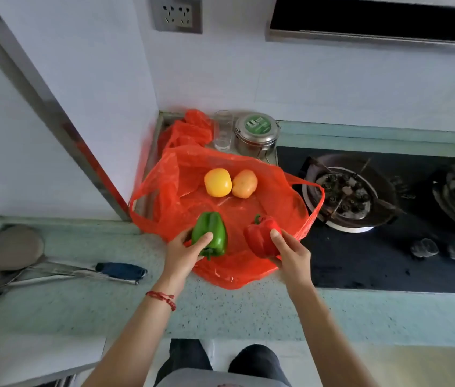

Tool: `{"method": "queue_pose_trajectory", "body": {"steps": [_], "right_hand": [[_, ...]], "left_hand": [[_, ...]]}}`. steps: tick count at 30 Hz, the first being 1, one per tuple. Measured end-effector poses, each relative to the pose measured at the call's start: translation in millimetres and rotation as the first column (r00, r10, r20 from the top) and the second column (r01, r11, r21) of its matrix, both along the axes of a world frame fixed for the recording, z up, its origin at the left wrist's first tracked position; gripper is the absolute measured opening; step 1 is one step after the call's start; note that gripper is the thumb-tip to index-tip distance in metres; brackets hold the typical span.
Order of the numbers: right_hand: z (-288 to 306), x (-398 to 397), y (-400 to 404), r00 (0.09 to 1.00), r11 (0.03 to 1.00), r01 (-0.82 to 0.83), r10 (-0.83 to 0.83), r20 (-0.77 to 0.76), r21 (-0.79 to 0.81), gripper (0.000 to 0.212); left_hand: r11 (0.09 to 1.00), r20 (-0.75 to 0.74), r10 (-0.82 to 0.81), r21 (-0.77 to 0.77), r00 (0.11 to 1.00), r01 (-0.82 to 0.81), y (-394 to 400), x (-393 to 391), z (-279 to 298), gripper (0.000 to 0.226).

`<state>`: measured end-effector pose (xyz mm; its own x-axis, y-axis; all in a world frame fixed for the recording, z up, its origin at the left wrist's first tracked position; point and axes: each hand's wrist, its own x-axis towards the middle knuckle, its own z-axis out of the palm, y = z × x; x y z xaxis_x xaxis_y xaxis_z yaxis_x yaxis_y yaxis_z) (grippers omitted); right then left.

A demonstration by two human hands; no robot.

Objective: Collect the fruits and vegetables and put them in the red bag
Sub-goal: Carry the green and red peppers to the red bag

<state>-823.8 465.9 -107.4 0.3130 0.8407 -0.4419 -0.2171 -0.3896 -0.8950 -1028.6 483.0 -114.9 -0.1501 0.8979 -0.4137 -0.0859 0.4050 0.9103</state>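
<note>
The left hand (185, 251) grips a green pepper (211, 234) with thumb and fingers curled round it, and the right hand (290, 254) likewise holds a red pepper (261, 237), both over the near part of the red bag (248, 208) spread on the counter (86, 303). Farther back on the bag lie a yellow fruit (218, 182) and an orange fruit (245, 183), touching. Behind the bag stands a steel tin (257, 135); to the bag's right is a gas burner (343, 196).
</note>
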Motion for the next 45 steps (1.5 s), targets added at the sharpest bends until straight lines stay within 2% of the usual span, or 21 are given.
{"method": "queue_pose_trajectory", "body": {"steps": [5, 9, 12, 17, 22, 27, 32, 36, 39, 45], "right_hand": [[-2.1, -9.6, 28.6, 0.997, 0.998, 0.040, -0.038, 0.062, -0.046, 0.051], [-5.0, -13.6, 54.8, 0.989, 0.998, 0.036, -0.028, 0.147, -0.049, 0.048], [-9.6, -13.6, 74.6, 0.982, 0.995, 0.035, -0.017, 0.190, -0.091, 0.048], [-22.3, -16.1, 96.1, 0.959, 0.988, 0.014, 0.030, 0.281, -0.154, 0.078], [-31.1, -14.2, 110.9, 0.953, 0.976, 0.035, 0.032, 0.302, -0.216, 0.070], [-37.3, -13.0, 111.3, 0.942, 0.972, 0.022, 0.058, 0.330, -0.235, 0.069], [-39.0, -12.0, 111.9, 0.923, 0.973, -0.005, 0.094, 0.374, -0.231, 0.071], [-37.1, -12.5, 109.8, 0.901, 0.972, -0.047, 0.140, 0.410, -0.228, 0.073], [-35.3, -12.6, 106.1, 0.884, 0.974, -0.076, 0.165, 0.437, -0.214, 0.076], [-27.2, -10.9, 92.1, 0.846, 0.981, -0.095, 0.168, 0.505, -0.167, 0.071]], "left_hand": [[0.997, 0.009, -0.082, -0.009, 0.997, 0.082, 32.9, 4.7, -1.2, 0.024], [0.997, 0.024, -0.056, -0.051, 0.998, 0.057, 57.4, 13.4, -7.5, 0.022], [0.997, 0.002, -0.032, -0.069, 0.999, 0.032, 72.2, 19.2, -14.0, 0.031], [0.995, -0.071, 0.010, -0.101, 0.997, -0.017, 87.6, 30.4, -22.9, 0.027], [0.992, -0.149, 0.020, -0.116, 0.989, -0.038, 94.3, 39.4, -32.6, 0.057], [0.993, -0.203, 0.000, -0.117, 0.979, -0.024, 93.8, 43.2, -40.2, 0.064], [0.994, -0.301, -0.048, -0.112, 0.952, 0.014, 94.2, 44.2, -34.7, 0.047], [0.995, -0.312, -0.050, -0.100, 0.949, 0.019, 91.9, 43.8, -33.1, 0.055], [0.997, -0.324, -0.047, -0.079, 0.945, 0.022, 89.6, 42.0, -31.3, 0.047], [0.996, -0.366, -0.090, -0.054, 0.926, 0.076, 78.3, 32.0, -28.5, 0.054]]}}
